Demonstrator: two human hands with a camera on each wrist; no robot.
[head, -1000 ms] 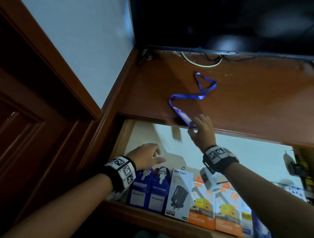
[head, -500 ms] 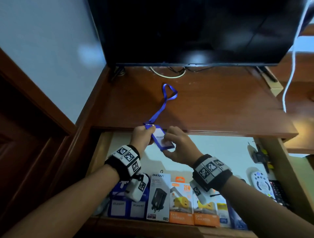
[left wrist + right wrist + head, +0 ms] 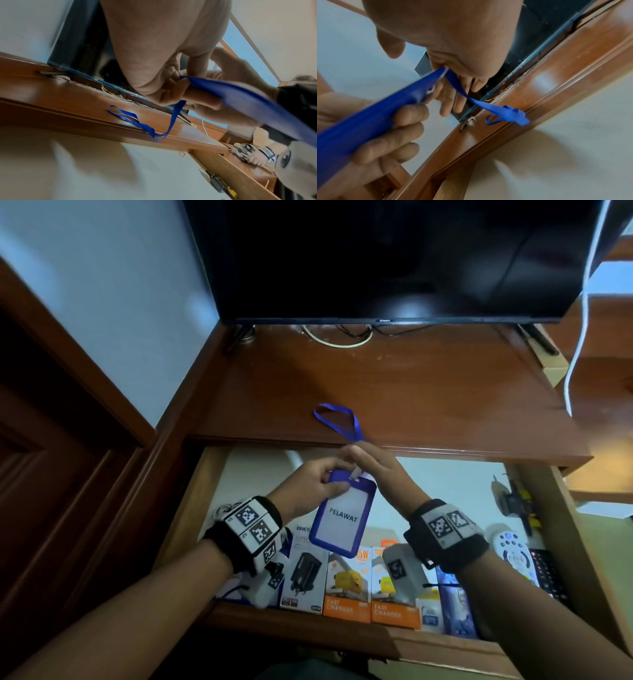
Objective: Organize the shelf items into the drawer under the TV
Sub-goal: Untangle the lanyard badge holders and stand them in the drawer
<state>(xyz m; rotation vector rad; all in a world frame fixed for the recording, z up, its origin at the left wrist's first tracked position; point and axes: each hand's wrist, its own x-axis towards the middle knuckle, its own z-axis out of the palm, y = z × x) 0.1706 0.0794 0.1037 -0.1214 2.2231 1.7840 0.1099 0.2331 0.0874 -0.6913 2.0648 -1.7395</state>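
A blue badge holder (image 3: 344,517) with a white card reading PELAWAT hangs above the open drawer (image 3: 193,501). My left hand (image 3: 337,477) pinches its upper left corner. My right hand (image 3: 356,458) pinches the strap at the clip on top. The blue lanyard (image 3: 337,421) trails back over the front edge of the wooden shelf (image 3: 428,392), with its loop lying there. The left wrist view shows the holder (image 3: 248,105) and lanyard (image 3: 144,125) from below. The right wrist view has the holder (image 3: 376,115) across my left fingers (image 3: 393,135) and the lanyard (image 3: 505,112) draped on the shelf lip.
The TV (image 3: 376,258) stands at the back of the shelf, cables beneath it. Charger boxes (image 3: 349,587) line the drawer's front, with more blue holders at the left. Remotes (image 3: 513,549) lie at the drawer's right end. A white cable (image 3: 579,337) hangs on the right.
My right hand took the holder at the shelf edge and my left hand came up out of the drawer to it. Both have lowered it over the drawer, dragging the lanyard forward.
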